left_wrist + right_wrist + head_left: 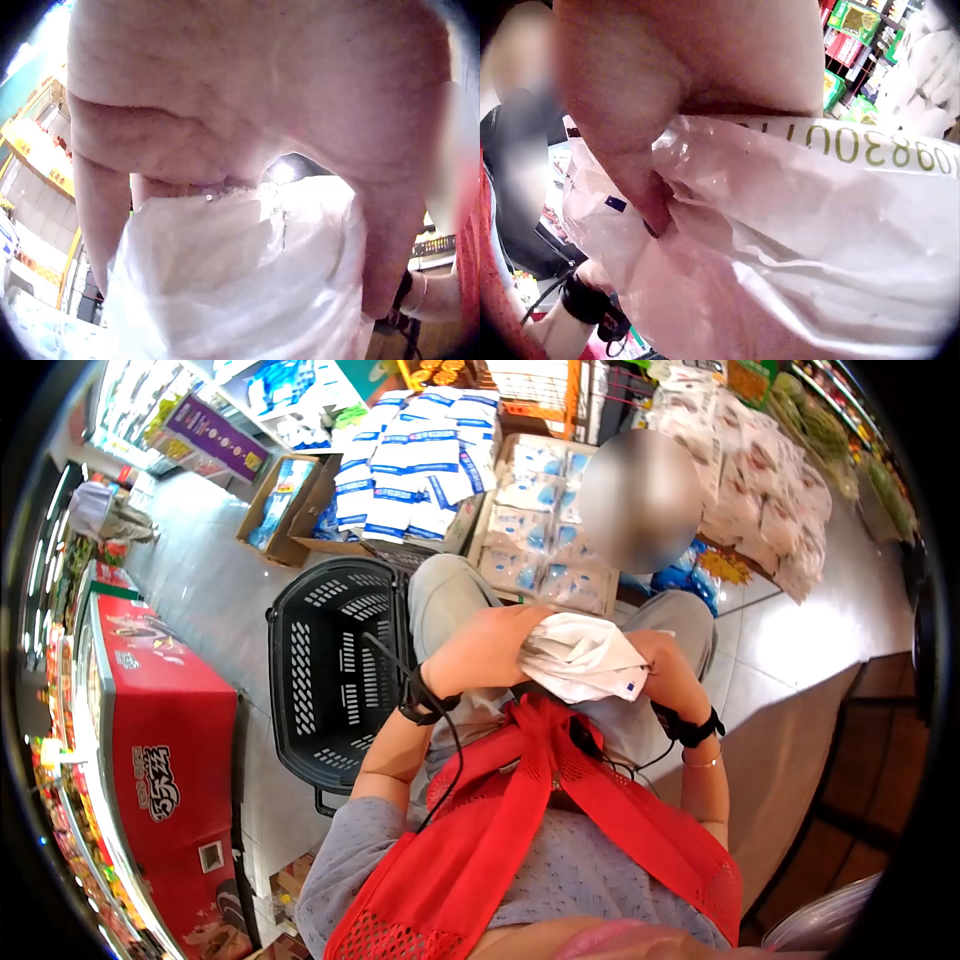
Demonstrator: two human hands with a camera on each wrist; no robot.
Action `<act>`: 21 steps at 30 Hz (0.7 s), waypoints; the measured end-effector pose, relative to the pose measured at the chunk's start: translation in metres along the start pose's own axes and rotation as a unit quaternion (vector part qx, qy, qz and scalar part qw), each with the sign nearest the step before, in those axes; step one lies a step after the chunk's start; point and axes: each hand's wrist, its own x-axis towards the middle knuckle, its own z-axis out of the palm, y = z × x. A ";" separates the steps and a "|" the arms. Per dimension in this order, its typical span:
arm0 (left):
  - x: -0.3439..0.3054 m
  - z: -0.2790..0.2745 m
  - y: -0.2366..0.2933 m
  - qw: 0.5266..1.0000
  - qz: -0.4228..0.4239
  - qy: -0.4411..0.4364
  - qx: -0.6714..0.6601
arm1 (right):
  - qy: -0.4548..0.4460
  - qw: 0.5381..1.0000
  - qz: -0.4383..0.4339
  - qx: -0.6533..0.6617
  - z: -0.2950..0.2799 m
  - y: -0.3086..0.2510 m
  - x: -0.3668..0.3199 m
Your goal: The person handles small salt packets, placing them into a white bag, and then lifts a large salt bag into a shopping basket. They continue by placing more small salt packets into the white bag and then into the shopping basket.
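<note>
Both hands hold a crumpled white plastic bag (585, 660) above the person's lap in the head view. The left hand (488, 652) grips its left side, its thumb and fingers on either side of the bag in the left wrist view. At the other side, the right hand (672, 672) pinches the plastic, and its thumb (649, 206) presses on the surface in the right wrist view. Printed digits run along one edge of the bag there, and a small dark blue square marks it near the thumb. The right hand's other fingers are hidden behind the plastic.
A black shopping basket (283, 710) stands left of the knees. Ahead are piled blue-and-white packs (415, 460), a box of clear-wrapped packs (520, 530) and stacked white packs (750, 480). A red freezer (170, 780) stands farther left. Cables hang from both wrists.
</note>
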 end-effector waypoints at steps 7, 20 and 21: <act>0.008 0.011 -0.004 0.998 0.029 -0.037 -0.035 | 0.026 0.999 0.025 0.002 0.003 0.021 -0.012; 0.063 0.006 -0.085 0.931 -0.126 0.294 -0.178 | 0.279 0.928 0.095 -0.229 -0.030 0.065 -0.050; 0.076 0.003 -0.091 0.913 -0.123 0.356 -0.157 | 0.258 0.929 0.119 -0.236 -0.029 0.071 -0.057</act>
